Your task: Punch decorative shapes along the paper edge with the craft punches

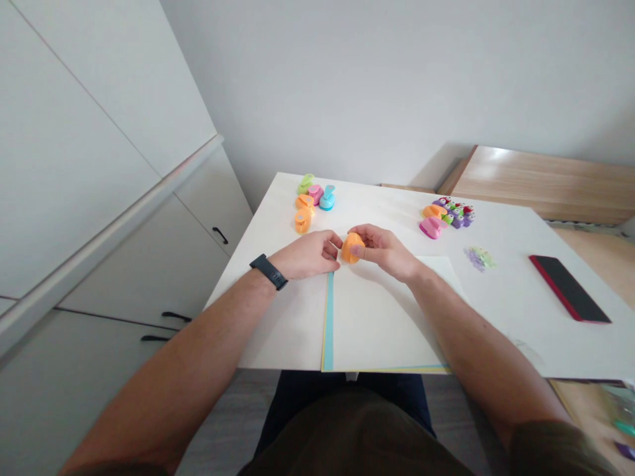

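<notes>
A: Hands status?

B: Together at bench centre. The right hand [381, 250] pinches the orange craft punch [352, 248] between thumb and fingers. The left hand [305, 256] lies open-curled at its left side; contact with the punch cannot be confirmed.

A: Punch position?

B: Held just off the top edge of the cream sheet [377, 317], which lies at 6 o'clock from the punch on a blue sheet [328, 324]. No paper visible in its slot.

A: Surroundings?

B: On the white bench [278, 324], a cluster of pastel punches [310, 205] sits at 10 o'clock. A second cluster of punches [444, 218] sits between 2 and 3 o'clock. Lilac and green paper scraps [479, 258] lie at 3 o'clock, with a red-edged phone [569, 288] farther out. Black watch [268, 271] on left wrist.
</notes>
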### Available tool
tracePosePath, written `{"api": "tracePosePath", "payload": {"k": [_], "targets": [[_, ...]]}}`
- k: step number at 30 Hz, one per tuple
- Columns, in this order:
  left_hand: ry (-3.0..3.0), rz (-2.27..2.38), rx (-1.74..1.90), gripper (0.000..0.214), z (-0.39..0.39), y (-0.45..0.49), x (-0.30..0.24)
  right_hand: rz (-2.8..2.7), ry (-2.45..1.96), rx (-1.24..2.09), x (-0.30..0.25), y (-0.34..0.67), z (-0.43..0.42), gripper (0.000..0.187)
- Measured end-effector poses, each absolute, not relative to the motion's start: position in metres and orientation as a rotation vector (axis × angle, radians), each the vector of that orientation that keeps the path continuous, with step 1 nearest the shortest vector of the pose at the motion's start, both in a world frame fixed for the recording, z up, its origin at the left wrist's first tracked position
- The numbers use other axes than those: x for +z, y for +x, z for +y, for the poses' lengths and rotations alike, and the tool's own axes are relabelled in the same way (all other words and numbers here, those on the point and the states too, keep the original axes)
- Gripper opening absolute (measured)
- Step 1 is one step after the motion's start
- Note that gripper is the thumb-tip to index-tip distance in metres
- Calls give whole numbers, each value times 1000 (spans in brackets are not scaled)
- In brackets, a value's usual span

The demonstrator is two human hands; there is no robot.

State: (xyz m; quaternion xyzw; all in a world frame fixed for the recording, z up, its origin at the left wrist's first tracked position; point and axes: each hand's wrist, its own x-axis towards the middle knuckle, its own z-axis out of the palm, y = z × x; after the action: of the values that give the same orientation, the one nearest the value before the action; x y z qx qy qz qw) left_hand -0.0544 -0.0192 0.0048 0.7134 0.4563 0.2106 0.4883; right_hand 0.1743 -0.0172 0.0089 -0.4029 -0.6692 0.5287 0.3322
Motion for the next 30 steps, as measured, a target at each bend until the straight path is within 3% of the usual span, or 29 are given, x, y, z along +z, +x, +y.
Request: {"api": "tracePosePath", "payload": {"k": [12, 30], "targets": [[1807, 1149, 473, 44, -19, -55, 4, -1576, -1045, 1395, 7, 196, -7, 48], [1818, 1105, 476, 39, -19, -55, 2, -1301, -998, 1467, 10, 197, -4, 39]]}}
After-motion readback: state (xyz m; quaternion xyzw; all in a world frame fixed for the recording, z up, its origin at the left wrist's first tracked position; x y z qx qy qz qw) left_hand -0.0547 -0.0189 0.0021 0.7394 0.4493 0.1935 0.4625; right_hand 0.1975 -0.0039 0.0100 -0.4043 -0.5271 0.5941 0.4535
